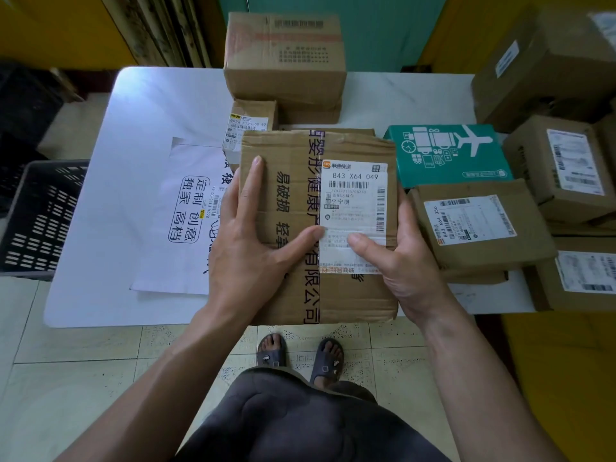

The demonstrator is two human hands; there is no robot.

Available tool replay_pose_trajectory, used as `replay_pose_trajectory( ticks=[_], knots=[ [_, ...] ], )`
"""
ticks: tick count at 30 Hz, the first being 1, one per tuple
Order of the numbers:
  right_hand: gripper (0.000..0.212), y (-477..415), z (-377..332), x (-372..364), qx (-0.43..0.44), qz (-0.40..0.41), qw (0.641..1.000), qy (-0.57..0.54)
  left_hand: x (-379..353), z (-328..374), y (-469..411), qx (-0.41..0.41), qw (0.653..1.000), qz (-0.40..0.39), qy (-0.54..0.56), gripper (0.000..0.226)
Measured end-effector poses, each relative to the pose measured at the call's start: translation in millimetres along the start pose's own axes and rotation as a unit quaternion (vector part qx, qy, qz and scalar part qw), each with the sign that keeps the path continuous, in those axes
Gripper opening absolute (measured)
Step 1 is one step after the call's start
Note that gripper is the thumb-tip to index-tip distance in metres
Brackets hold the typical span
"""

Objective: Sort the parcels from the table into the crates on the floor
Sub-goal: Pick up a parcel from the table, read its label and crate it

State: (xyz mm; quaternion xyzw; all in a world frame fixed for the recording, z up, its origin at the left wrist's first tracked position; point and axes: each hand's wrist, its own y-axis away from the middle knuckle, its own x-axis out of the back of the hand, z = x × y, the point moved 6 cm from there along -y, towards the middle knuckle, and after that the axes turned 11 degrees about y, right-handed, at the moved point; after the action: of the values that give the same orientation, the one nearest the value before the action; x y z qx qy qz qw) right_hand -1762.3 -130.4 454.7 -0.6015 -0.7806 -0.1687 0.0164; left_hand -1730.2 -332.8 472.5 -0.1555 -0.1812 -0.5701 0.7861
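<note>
From the head view, the main risk is a wrong sort. The right hand [405, 258] lays its thumb [360, 243] across the lower part of the shipping label [355, 201], so a line there could be misread and the cardboard parcel [290, 288] sent to the wrong crate. The dark crate [40, 215] sits low on the floor left of the table [133, 121], so letting go early would drop a box that is already creased and whose tape seems to carry a fragile warning. The parcel is held level over the table's near edge, clear of the white mailer bag [173, 248]. The left hand [250, 248] grips its left side, index finger [256, 171] straight along the top and thumb pressed across it. The right hand clamps the right edge, its other fingers hidden beneath.
</note>
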Motion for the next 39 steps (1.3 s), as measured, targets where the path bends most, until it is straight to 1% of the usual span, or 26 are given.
replay_pose_trajectory(
  ticks=[5, 19, 22, 29, 31, 35, 39],
  knots=[
    [0.084, 1, -1, -1, 0.003, 0.002, 1.0, 0.014, 0, 1, 0, -0.003, 1.0, 0.002, -0.003, 0.107],
    [0.089, 9, 4, 3, 0.001, -0.034, 0.999, 0.021, 0, 3, 4, 0.0, 1.0, 0.001, -0.008, 0.107],
    [0.091, 10, 3, 2, 0.001, -0.03, 0.999, 0.034, 0, 4, 4, 0.002, 1.0, -0.002, -0.006, 0.108],
    [0.108, 15, 4, 0, -0.018, -0.022, 0.998, 0.061, 0, 2, 3, 0.0, 1.0, 0.002, -0.01, 0.106],
    [0.108, 15, 3, 0, -0.02, -0.025, 0.998, 0.061, 0, 2, 3, -0.001, 1.0, 0.002, -0.012, 0.106],
    [0.098, 15, 3, 2, -0.019, -0.047, 0.997, 0.053, 0, 2, 3, -0.001, 1.0, 0.001, -0.011, 0.106],
    [0.098, 17, 4, 6, -0.021, -0.071, 0.996, 0.056, 0, 4, 3, -0.002, 1.0, -0.002, -0.009, 0.107]
  ],
)
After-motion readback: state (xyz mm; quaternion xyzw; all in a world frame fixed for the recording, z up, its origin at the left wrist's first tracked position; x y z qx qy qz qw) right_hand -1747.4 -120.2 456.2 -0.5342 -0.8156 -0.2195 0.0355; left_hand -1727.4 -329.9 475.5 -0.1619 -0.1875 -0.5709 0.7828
